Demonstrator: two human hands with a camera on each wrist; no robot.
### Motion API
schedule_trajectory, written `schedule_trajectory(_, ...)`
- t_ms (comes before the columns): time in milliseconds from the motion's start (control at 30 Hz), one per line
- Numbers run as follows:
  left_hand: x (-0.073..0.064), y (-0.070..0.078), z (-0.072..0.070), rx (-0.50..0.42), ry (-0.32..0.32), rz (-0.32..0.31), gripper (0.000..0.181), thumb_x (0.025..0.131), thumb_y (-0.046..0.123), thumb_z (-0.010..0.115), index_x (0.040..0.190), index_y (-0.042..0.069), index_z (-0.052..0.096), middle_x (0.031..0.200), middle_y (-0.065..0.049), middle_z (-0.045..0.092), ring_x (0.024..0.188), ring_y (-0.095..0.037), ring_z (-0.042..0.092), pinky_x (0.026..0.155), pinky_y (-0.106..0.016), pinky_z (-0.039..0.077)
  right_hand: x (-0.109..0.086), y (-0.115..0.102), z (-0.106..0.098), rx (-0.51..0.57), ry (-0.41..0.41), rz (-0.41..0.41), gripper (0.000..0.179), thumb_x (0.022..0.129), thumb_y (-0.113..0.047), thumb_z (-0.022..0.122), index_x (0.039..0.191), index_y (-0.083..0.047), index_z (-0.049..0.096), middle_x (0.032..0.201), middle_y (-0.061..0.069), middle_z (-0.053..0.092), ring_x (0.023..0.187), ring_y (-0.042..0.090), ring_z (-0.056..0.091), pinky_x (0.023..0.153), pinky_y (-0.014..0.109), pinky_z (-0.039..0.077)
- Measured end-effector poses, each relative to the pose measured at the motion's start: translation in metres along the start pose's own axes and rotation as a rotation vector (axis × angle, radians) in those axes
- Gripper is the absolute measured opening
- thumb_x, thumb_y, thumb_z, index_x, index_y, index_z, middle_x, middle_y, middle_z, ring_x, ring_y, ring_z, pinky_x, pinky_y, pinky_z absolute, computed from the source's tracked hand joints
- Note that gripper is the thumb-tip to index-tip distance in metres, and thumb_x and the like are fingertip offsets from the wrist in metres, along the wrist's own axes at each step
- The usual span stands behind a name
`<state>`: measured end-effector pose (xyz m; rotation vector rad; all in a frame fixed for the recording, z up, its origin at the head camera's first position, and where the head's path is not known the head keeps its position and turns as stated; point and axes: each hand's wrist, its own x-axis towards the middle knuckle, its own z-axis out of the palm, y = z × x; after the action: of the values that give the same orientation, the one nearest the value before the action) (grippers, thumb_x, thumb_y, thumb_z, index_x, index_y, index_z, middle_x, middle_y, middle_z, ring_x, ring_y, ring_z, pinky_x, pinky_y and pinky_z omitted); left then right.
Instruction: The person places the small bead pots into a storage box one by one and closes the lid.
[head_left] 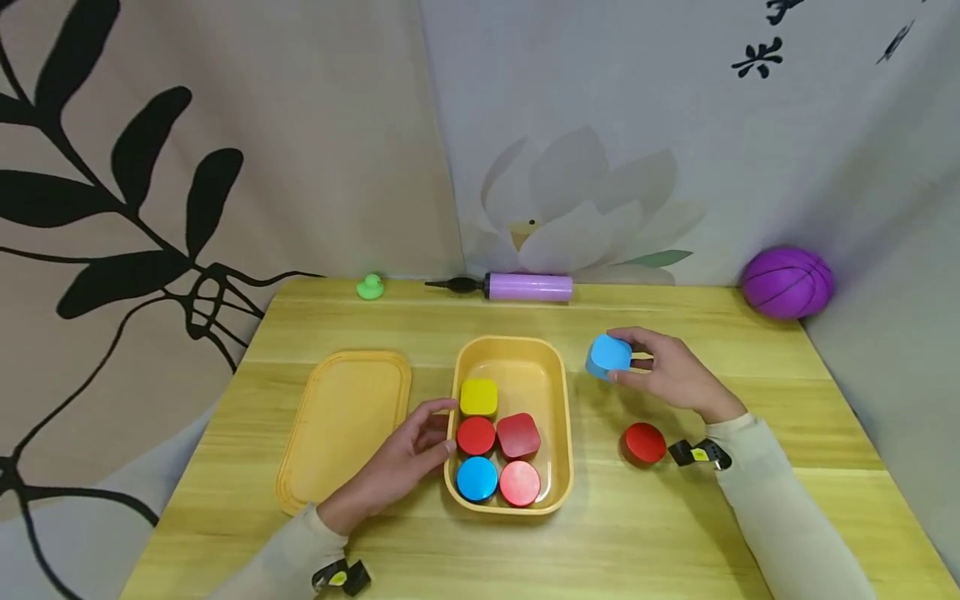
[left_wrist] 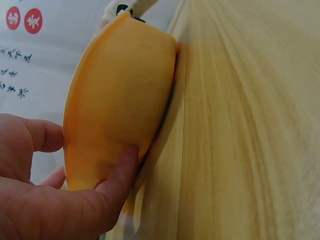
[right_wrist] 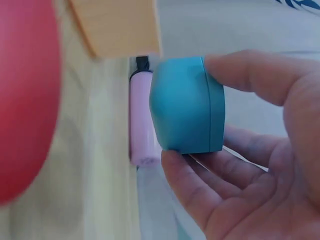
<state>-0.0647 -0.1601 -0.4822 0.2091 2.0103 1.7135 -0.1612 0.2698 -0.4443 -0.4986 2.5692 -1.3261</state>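
Observation:
My right hand (head_left: 675,372) pinches a blue rounded-square block (head_left: 609,357) between thumb and fingers, above the table to the right of a yellow open box (head_left: 551,367). In the right wrist view the same block (right_wrist: 185,105) has a seam near one face. My left hand (head_left: 405,456) touches the box's left side; in the left wrist view its thumb (left_wrist: 122,172) lies against the outer wall. Inside the box sit a yellow block (head_left: 478,397), a red round block (head_left: 476,436), a red squarish block (head_left: 519,437), a blue round block (head_left: 477,479) and a pink round block (head_left: 520,483).
A red round block (head_left: 642,444) lies on the table near the right wrist. Left of the box is a flat yellow lid (head_left: 348,417). Along the back edge are a green toy duck (head_left: 370,287), a purple hand pump (head_left: 528,287) and a purple ball (head_left: 787,282).

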Motion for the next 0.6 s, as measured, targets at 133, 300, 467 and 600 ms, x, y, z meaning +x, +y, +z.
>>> schedule_trajectory(133,0.001,-0.001,0.001,0.002,-0.007,-0.004,0.057,0.108,0.022,0.063,0.159,0.024,0.039,0.152,-0.019,0.049,0.138,-0.035,0.056,0.1,-0.04,0.059,0.001,-0.014,0.003,-0.001,0.008,-0.025,0.066,0.093,-0.02,0.084,0.149,-0.004,0.055,0.145,0.018,0.062,0.126,0.039,0.066,0.105,0.052,0.056)
schedule_trajectory(300,-0.001,-0.002,0.001,0.015,0.016,-0.006,0.055,0.108,0.022,0.063,0.158,0.025,0.04,0.152,-0.019,0.049,0.138,-0.035,0.056,0.099,-0.04,0.06,0.008,-0.032,0.014,0.005,-0.01,-0.065,0.066,0.092,-0.019,0.085,0.149,-0.004,0.055,0.146,0.016,0.062,0.127,0.036,0.065,0.106,0.051,0.055)
schedule_trajectory(467,-0.002,-0.001,0.0,0.024,0.024,-0.001,0.055,0.107,0.023,0.064,0.158,0.024,0.041,0.155,-0.019,0.049,0.139,-0.036,0.055,0.1,-0.041,0.059,0.019,-0.043,0.03,0.009,-0.021,-0.114,0.065,0.09,-0.018,0.087,0.147,-0.004,0.058,0.145,0.015,0.063,0.125,0.034,0.067,0.103,0.048,0.057)
schedule_trajectory(600,0.0,-0.001,0.001,0.022,0.021,0.001,0.055,0.107,0.023,0.064,0.158,0.024,0.042,0.155,-0.018,0.049,0.14,-0.037,0.055,0.101,-0.042,0.059,0.026,-0.051,0.042,0.014,-0.032,-0.15,0.064,0.089,-0.017,0.087,0.146,-0.003,0.059,0.144,0.016,0.063,0.122,0.033,0.067,0.102,0.049,0.058)
